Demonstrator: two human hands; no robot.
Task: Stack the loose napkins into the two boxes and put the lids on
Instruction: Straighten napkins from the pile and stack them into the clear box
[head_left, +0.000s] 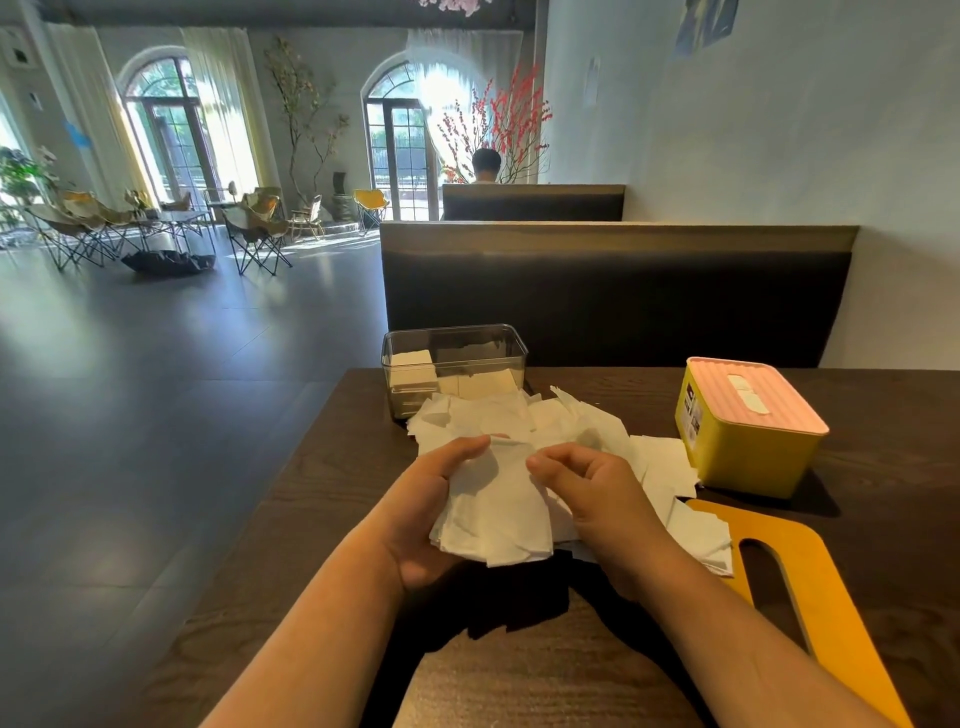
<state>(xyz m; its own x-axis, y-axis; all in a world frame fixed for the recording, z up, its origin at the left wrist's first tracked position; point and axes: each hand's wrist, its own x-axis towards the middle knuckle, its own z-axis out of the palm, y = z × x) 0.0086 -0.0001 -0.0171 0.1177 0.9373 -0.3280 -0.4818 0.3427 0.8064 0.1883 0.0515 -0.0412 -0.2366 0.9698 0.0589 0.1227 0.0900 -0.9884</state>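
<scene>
No brand can be read. The yellow box (748, 457) at the right of the frame has a small dark label (693, 415) on its side, but the print on it is too small to read. A pink lid (753, 395) closes this box, and a white napkin shows in the lid's slot.

In the lower middle, the left hand (431, 499) grasps a stack of napkins (498, 514), with the thumb on top and the fingers under it. The right hand (597, 499) has curled fingers at the right edge of the stack. I cannot tell if they pinch a sheet.

Behind the hands, the loose napkins (519, 421) lie in a heap on the dark desk (311, 519) and reach to the yellow box. The heap hides the lower front of the clear box (452, 358), which stands open above the centre with some folded napkins inside. A yellow lid (810, 587) with a long slot lies flat at the lower right, and napkins cover its upper end. A dark bench (613, 296) stands behind the desk.
</scene>
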